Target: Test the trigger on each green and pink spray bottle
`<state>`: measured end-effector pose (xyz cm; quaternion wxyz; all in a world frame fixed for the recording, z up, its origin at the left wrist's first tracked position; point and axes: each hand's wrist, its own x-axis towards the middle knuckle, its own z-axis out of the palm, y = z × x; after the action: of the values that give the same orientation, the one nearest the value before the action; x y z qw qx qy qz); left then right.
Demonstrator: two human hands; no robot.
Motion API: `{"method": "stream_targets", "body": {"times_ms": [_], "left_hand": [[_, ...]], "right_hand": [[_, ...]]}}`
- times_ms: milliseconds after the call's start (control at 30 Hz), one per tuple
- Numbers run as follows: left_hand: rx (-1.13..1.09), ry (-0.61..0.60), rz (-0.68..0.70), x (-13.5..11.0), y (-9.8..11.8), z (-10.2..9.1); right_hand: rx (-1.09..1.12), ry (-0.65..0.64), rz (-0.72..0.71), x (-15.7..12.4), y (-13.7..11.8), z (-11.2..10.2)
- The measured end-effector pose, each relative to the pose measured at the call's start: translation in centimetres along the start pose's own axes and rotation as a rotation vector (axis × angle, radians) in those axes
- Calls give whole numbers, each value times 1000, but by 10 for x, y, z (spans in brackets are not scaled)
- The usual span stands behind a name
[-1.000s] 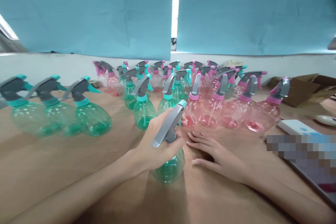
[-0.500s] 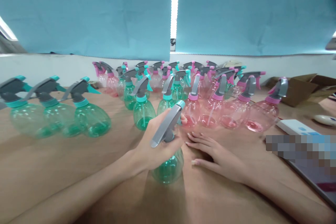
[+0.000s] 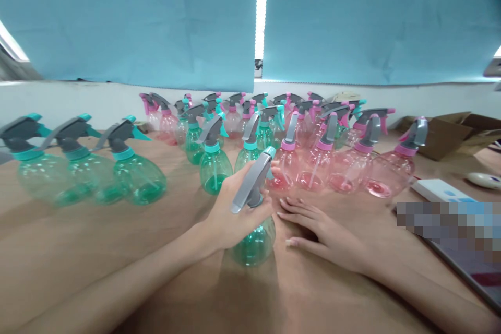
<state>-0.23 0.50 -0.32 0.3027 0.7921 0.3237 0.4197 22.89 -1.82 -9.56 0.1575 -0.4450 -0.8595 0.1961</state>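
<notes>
Green bottle [image 3: 253,247] is roughly upright beneath your left hand [image 3: 234,215], which grasps its neck [image 3: 256,200], nozzle [image 3: 270,151] pointing forward; your right hand [image 3: 326,232], holding nothing, rests just right of it.

An indoor workroom with an office look: a brown table [image 3: 78,261] lined with spray bottles [image 3: 140,180], a carton [image 3: 440,135] and, small at the right edge, what may be a mouse [image 3: 484,181]; blue blinds [image 3: 125,21] hang above a white wall [image 3: 97,99].
</notes>
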Motion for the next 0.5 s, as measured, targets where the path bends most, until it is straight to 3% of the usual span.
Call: {"method": "stream_targets", "body": {"times_ms": [500], "left_hand": [[-10,10,-26,-1,-1,1]], "right_hand": [[21,16,-13,0,2,1]]}}
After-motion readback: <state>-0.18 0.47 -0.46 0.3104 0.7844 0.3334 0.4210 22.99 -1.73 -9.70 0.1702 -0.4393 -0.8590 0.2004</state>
